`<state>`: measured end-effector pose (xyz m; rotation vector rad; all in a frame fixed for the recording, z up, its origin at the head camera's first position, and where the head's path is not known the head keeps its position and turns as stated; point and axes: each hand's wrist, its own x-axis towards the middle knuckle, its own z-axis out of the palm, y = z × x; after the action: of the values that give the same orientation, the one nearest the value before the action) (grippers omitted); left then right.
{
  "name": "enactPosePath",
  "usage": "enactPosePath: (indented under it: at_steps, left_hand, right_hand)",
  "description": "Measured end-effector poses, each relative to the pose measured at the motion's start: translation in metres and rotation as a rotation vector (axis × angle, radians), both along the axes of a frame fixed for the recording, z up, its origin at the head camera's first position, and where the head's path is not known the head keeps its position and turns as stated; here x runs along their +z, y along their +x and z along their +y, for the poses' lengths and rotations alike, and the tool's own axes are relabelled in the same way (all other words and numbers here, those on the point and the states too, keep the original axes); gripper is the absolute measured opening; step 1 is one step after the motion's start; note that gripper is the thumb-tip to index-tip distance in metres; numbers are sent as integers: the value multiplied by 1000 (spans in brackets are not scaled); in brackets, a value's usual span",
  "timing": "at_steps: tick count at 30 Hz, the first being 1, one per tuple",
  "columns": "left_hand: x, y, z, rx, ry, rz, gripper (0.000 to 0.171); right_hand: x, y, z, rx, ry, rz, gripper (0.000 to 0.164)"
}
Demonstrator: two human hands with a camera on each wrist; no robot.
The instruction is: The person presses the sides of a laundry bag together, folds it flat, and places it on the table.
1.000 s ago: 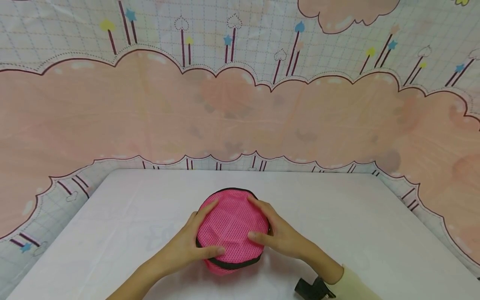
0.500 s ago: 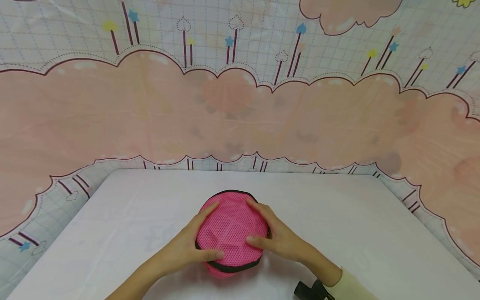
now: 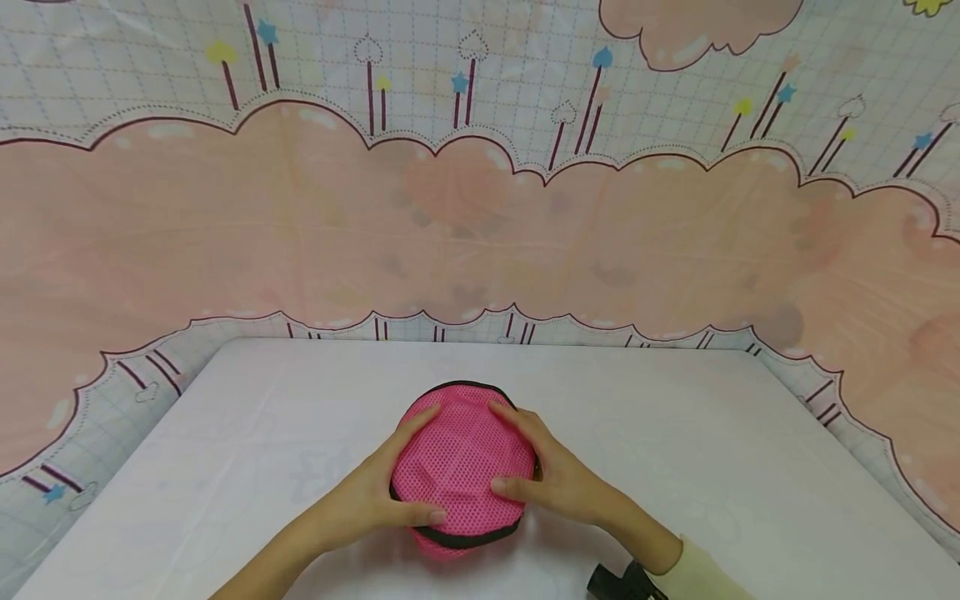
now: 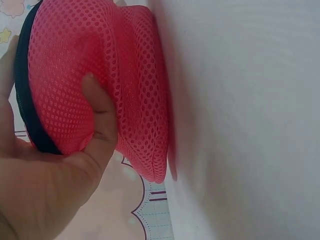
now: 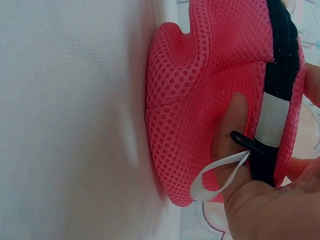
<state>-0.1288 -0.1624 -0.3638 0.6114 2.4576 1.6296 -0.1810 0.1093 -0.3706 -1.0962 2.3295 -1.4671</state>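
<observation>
A round pink mesh laundry bag (image 3: 465, 467) with a black zipper band stands at the middle of a white table, its underside right at the surface in both wrist views. My left hand (image 3: 367, 492) grips its left side, and my right hand (image 3: 558, 471) grips the right. In the head view, a finger and the thumb of each hand lie over the top panel. From the right wrist, a black zipper pull (image 5: 244, 141) with a white loop (image 5: 217, 175) shows beside a finger. A white tab (image 5: 272, 120) crosses the zipper there. The bag's inside is hidden.
The white table (image 3: 675, 433) stretches out around the bag to its far edge. Behind it hangs a printed cloth backdrop (image 3: 450, 225) with peach clouds. A black device (image 3: 626, 582) sits at the right wrist, beside a pale sleeve (image 3: 701, 575).
In the head view, the bag and both hands have come very slightly lower, toward me. Both hands keep the same hold, and the zipper band looks unchanged.
</observation>
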Motion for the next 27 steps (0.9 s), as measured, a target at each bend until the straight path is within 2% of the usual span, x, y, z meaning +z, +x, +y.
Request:
enactPosePath:
  at_steps: [7, 19, 27]
  left_hand:
    - [0, 0, -2, -24, 15, -26, 101]
    - [-1, 2, -2, -70, 83, -67, 102]
    - [-1, 3, -2, -63, 72, -56, 102]
  right_hand:
    - [-2, 0, -1, -2, 4, -5, 79]
    - [-2, 3, -2, -1, -24, -87, 77]
    - [-4, 4, -4, -13, -55, -115, 76]
